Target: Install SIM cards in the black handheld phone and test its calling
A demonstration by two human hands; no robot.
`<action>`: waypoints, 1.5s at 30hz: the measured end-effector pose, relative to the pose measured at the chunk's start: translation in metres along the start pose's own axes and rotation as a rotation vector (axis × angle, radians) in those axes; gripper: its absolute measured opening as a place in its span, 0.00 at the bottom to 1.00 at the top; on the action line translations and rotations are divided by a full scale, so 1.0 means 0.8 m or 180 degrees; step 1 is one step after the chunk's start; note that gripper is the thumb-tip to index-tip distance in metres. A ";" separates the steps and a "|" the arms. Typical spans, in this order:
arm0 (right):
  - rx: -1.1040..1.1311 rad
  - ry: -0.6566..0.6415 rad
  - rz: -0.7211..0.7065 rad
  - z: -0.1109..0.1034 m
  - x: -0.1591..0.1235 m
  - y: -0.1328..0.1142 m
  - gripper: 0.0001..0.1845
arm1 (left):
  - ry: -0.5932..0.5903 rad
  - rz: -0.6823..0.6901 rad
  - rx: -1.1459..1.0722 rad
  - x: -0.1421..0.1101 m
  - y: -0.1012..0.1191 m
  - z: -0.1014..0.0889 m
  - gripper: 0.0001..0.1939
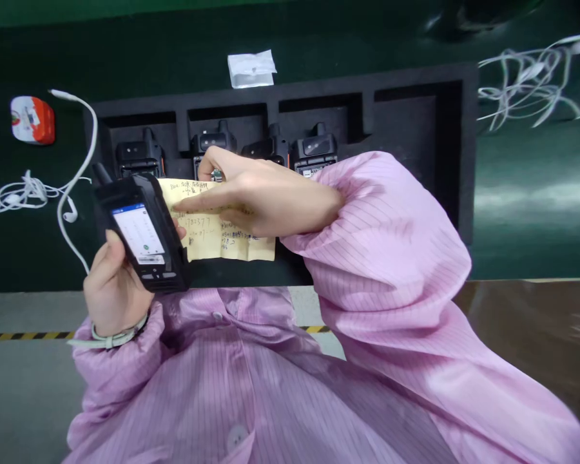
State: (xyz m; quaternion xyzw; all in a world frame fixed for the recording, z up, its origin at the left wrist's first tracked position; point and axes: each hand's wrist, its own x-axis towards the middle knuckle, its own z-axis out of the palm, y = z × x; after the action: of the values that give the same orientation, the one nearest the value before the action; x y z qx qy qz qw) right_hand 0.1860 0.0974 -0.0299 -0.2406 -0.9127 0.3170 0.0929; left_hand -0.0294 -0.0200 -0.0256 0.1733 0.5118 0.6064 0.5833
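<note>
Four black handsets [315,145] sit in the foam tray [470,161] at the tabletop's [526,212] front edge. Over its near-left corner, your left hand's [113,290] fingers wrap a lit phone [140,232]. Your right hand's [258,196] index stretches over a yellow note [232,248]; whether those fingers grip it, I cannot tell.

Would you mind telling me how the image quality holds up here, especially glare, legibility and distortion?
In the head view, pale glare lies on the green table at right; the head view shows the device screen brightly lit, the handwritten yellow paper only partly readable; also in the head view, the right sleeve looms large, probably wide-angle stretching.
</note>
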 end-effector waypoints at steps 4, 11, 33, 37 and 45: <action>0.0402 0.0242 -0.0364 -0.003 -0.004 0.010 0.30 | -0.0019 -0.0076 -0.0064 0.002 0.002 -0.003 0.29; 0.0983 0.0118 -0.0302 -0.026 -0.010 0.001 0.31 | -0.0234 -0.0175 -0.0269 0.003 0.008 -0.022 0.35; 0.1285 0.0145 0.0153 -0.031 -0.014 -0.006 0.30 | -0.0138 -0.0491 -0.0389 0.003 0.002 -0.046 0.28; 0.1322 0.0166 0.0115 -0.031 -0.014 -0.007 0.30 | -0.0321 -0.0492 -0.0658 0.002 0.005 -0.041 0.30; 0.1354 0.0197 0.0102 -0.030 -0.014 -0.005 0.30 | -0.0210 -0.0287 -0.0731 0.005 0.004 -0.042 0.31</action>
State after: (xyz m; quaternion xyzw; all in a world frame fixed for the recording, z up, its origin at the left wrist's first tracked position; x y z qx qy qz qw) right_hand 0.2020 0.1022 -0.0087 -0.2397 -0.8180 0.4963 0.1645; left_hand -0.0591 -0.0298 -0.0381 0.1020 0.4268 0.6282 0.6425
